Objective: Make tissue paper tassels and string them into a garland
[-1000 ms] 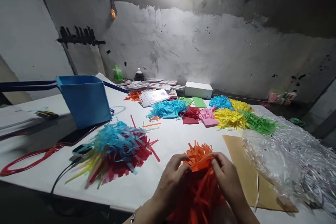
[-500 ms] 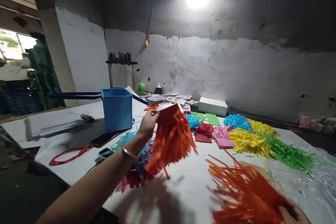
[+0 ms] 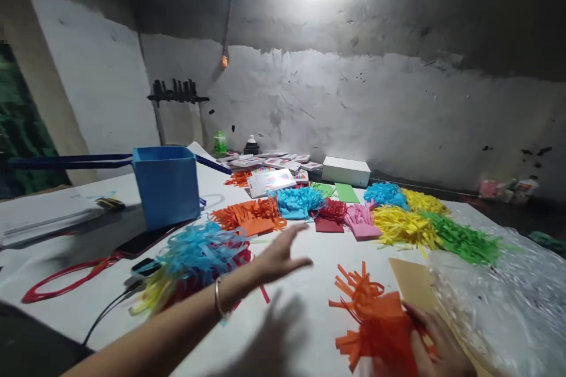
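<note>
Right fingers (image 3: 421,316) hold fringed orange paper (image 3: 385,324).

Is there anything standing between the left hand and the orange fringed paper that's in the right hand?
Nothing visible does. Between the open left hand and the orange fringed paper in the right hand only white tabletop shows. The other orange bundle lies beyond the left hand, off that path.

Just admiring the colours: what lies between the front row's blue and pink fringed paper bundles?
A dark red fringed paper bundle lies between them in the head view.
</note>
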Demonstrator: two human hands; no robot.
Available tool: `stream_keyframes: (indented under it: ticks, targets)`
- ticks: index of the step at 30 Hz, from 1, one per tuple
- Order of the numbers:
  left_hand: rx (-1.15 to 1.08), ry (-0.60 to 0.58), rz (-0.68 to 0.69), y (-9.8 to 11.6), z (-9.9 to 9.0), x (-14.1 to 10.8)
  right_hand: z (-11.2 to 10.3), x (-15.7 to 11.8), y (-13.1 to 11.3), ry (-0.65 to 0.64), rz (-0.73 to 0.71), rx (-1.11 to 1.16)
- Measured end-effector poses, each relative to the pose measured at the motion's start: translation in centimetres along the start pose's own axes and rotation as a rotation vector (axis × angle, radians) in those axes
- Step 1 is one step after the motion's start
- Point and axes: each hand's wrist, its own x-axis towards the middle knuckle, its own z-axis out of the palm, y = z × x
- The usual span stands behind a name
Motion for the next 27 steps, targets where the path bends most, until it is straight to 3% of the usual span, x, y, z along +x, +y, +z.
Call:
stream_keyframes:
  ticks: [2, 3, 6, 9, 12, 15, 18, 21, 23, 27]
  targets:
    - [0.058, -0.229, 0.229, 3.3, 4.2, -2.7, 0.6, -0.3, -1.8, 0.016, -0.183, 0.005]
    - [0.143, -0.282, 0.349, 4.7, 6.0, -3.8, 0.7, -0.5, -2.7, 0.03, -0.285, 0.003]
    - [0.395, -0.203, 0.533, 7.5, 9.6, -6.0, 0.5, -1.1, -5.0, 0.037, -0.494, -0.058]
    - [0.522, -0.1, 0.616, 8.7, 10.4, -7.2, -0.1, -2.0, -6.4, 0.007, -0.552, -0.229]
    - [0.433, -0.192, 0.644, 9.3, 9.3, -8.7, -0.7, -2.9, -6.7, 0.006, -0.571, -0.339]
    - [0.146, -0.315, 0.443, 9.4, 7.9, -9.5, -1.6, -3.3, -6.5, 0.025, -0.563, -0.31]
    - [-0.075, -0.281, 0.094, 9.1, 7.3, -8.4, -2.8, -3.5, -6.8, -0.031, -0.613, -0.216]
    - [-0.276, -0.49, -0.173, 9.0, 7.7, -6.7, -3.6, -4.0, -7.3, -0.061, -0.634, -0.143]
    - [-0.382, -0.576, -0.279, 9.2, 8.2, -6.1, -3.9, -4.5, -7.4, -0.003, -0.577, -0.132]
    - [-0.476, -0.469, -0.345, 9.6, 8.8, -6.5, -4.2, -5.4, -6.8, 0.099, -0.445, -0.141]
